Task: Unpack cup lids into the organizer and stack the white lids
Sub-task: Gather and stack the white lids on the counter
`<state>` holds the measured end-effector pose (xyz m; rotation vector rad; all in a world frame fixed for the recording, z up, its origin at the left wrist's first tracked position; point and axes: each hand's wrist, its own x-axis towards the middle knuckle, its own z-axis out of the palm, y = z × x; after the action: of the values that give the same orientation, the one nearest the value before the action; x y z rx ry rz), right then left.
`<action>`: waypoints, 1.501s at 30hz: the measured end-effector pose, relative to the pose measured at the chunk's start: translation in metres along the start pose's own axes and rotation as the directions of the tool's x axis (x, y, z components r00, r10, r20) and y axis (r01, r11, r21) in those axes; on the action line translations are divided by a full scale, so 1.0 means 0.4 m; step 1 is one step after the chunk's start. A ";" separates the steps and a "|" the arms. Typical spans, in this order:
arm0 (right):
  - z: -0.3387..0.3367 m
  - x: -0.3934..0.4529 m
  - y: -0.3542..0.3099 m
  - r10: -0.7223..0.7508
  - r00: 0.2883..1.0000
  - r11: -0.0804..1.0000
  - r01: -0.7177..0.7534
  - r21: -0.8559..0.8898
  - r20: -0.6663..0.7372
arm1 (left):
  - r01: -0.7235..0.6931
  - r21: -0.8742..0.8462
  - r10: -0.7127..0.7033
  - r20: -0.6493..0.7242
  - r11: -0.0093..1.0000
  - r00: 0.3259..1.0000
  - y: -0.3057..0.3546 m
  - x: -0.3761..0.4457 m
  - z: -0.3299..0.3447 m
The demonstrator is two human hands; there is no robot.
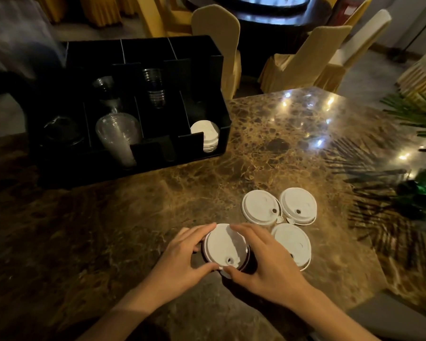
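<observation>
My left hand [182, 254] and my right hand [263, 262] grip a white lid [224, 246] from both sides, just above the marble table near its front edge. Something dark shows under the lid; I cannot tell what it is. Three more white lids lie flat on the table: one [260, 207] and another [298, 206] side by side, and a third [294, 243] partly behind my right hand. The black organizer [204, 75] stands at the back left. Its front right compartment holds a stack of white lids [205, 134].
The organizer's other compartments hold clear plastic cups [117, 136], clear lids [155, 87] and dark lids [62, 131]. Covered chairs [305, 55] stand beyond the marble table [280, 143]. A green plant [423, 183] overhangs the table's right side.
</observation>
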<state>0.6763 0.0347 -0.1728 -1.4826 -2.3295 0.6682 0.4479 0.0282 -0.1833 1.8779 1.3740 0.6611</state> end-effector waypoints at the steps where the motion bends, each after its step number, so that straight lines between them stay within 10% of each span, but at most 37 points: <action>1: 0.002 0.002 -0.001 0.003 1.000 1.000 -0.003 0.001 0.007 | 0.004 0.007 -0.004 0.003 1.000 1.000 0.000 0.000 0.000; 13: 0.035 0.016 0.014 -0.003 0.999 1.000 0.003 0.001 0.032 | 0.072 0.090 -0.077 0.059 0.993 0.995 -0.023 0.003 0.001; 32: -0.139 0.086 0.088 -0.140 0.989 0.976 0.145 0.165 -0.040 | -0.191 0.136 0.168 0.161 0.972 0.972 0.062 0.197 -0.032; 45: -0.152 0.078 0.190 -0.011 0.973 0.993 0.038 0.114 -0.229 | -0.105 0.097 0.110 -0.044 0.990 0.993 0.090 0.290 0.074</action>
<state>0.7506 0.1039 -0.1616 -1.3969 -2.0950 0.5835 0.5265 0.1250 -0.1738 2.0346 1.3639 0.7116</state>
